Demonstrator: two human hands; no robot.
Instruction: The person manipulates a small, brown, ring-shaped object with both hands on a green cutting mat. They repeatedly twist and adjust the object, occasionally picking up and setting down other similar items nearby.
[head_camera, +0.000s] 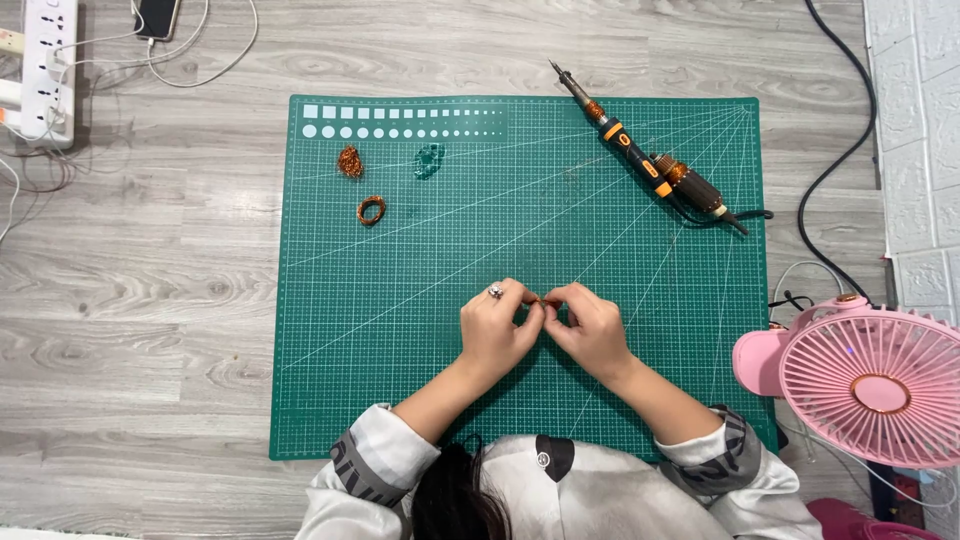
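Both hands meet over the middle of a green cutting mat (400, 330). My left hand (498, 333), with a ring on one finger, and my right hand (590, 330) pinch a small copper-coloured piece (549, 301) between their fingertips; it is too small to make out. A copper wire ring (371, 210), a copper wire bundle (350, 161) and a green wire bundle (430, 160) lie on the mat's upper left, apart from the hands.
A soldering iron (640, 160) with its black cord lies on the mat's upper right. A pink desk fan (870, 378) stands at the right edge. A white power strip (45, 65) and a phone (157, 17) sit at the top left on the grey wood surface.
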